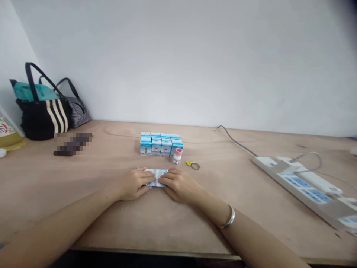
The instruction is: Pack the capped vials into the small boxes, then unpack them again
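Note:
On the table in front of me lies a flat blue-and-white printed carton [157, 173], its surface covered in small print. My left hand [135, 184] holds its left end, fingers laid over the top and thumb along the near edge. My right hand [180, 185], with a silver bracelet on the wrist, grips the right end the same way. The fingertips hide parts of both ends. Just beyond stand small blue-and-white boxes [160, 146] in two rows. A clear bottle with a pink top [177, 156] stands at their front right corner.
Right of the bottle lies a ring with a yellow tag [194, 165]. A white power strip [301, 190] with plugs and cables runs along the right. A dark, pixelated object [74, 145], a striped black bag [46, 115], a grey bag [79, 111] and a bottle of yellowish liquid [9, 136] are left.

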Demonstrator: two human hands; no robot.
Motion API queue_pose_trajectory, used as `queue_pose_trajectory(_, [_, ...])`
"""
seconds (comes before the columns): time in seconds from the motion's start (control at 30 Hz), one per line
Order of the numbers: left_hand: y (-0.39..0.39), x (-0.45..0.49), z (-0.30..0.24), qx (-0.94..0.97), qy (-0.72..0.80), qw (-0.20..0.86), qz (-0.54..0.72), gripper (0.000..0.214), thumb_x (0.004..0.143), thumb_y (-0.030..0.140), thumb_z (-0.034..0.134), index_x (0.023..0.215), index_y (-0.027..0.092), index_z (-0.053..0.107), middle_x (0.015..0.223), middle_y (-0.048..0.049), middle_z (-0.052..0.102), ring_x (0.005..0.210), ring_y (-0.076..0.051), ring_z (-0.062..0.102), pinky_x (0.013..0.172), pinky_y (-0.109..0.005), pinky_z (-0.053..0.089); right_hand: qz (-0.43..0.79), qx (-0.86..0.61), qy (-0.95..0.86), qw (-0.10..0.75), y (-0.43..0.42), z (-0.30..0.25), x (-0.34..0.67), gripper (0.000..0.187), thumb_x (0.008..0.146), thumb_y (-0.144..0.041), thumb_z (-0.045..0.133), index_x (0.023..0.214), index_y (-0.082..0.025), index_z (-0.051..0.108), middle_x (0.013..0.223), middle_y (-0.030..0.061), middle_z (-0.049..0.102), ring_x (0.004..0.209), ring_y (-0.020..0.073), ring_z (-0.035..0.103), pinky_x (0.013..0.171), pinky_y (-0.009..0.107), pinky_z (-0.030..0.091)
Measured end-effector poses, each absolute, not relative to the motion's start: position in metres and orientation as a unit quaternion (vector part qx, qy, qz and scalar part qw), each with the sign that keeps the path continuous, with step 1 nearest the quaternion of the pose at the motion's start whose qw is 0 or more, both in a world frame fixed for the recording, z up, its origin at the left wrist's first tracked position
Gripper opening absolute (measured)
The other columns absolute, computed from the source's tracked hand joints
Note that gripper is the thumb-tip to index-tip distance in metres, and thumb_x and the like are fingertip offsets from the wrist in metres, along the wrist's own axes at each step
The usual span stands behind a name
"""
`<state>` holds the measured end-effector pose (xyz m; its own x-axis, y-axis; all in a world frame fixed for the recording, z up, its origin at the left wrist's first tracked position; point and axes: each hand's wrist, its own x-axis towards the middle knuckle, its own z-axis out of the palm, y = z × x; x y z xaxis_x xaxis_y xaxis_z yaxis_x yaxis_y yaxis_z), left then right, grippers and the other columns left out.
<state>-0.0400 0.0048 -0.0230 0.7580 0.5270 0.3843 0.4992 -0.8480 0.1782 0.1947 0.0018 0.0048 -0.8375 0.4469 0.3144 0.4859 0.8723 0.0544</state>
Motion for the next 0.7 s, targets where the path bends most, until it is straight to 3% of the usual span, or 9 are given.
queue_pose_trajectory(0.1, [0.006,-0.038,-0.019,0.922,0.277,0.071,0.260,0.033,0.090,0.026,0.043,0.121,0.024,0.054,0.118,-0.0043,0.063,0.108,-0.019,0.059,0.096,-0.036,0.047,-0.018,-0.261,-0.946,0.190,0.003,0.011,0.196,0.022,0.087,-0.020,0.047,0.101,-0.018,0.063,0.082,0.0089,0.068,0.074,0.0184,0.061,0.071,0.031,0.043])
queue_pose_trajectory(0.3, [0.014,-0.026,0.000,0.819,0.367,0.181,0.403,0.032,0.090,0.030,0.044,0.118,0.022,0.055,0.108,-0.0030,0.067,0.080,-0.014,0.066,0.068,-0.023,0.053,0.145,-0.363,-0.834,0.389,0.018,0.024,0.196,0.015,0.083,-0.031,0.056,0.092,-0.020,0.062,0.084,0.0028,0.070,0.071,0.0147,0.063,0.063,0.025,0.047])
queue_pose_trajectory(0.43, [0.023,-0.023,-0.009,0.813,0.383,0.216,0.381,0.026,0.087,0.030,0.047,0.107,0.022,0.062,0.106,-0.0018,0.068,0.087,-0.017,0.065,0.070,-0.025,0.052,0.148,-0.424,-0.819,0.356,0.025,0.015,0.197,0.011,0.079,-0.028,0.060,0.074,-0.019,0.059,0.072,0.0001,0.067,0.064,0.0140,0.060,0.058,0.024,0.044])
queue_pose_trajectory(0.6, [0.026,-0.023,-0.016,0.852,0.384,0.130,0.331,0.015,0.083,0.026,0.052,0.091,0.023,0.064,0.096,-0.0016,0.070,0.091,-0.019,0.063,0.092,-0.039,0.042,0.097,-0.418,-0.855,0.291,0.024,0.004,0.198,0.014,0.080,-0.026,0.059,0.068,-0.019,0.055,0.067,0.0002,0.064,0.060,0.0135,0.057,0.055,0.023,0.040])
queue_pose_trajectory(0.7, [0.022,-0.023,-0.010,0.859,0.383,0.121,0.318,0.014,0.084,0.025,0.050,0.090,0.023,0.062,0.090,-0.0015,0.069,0.085,-0.018,0.063,0.082,-0.034,0.046,0.077,-0.412,-0.860,0.293,0.022,0.004,0.199,0.010,0.081,-0.027,0.058,0.075,-0.019,0.056,0.075,0.0022,0.065,0.066,0.0147,0.058,0.058,0.025,0.042])
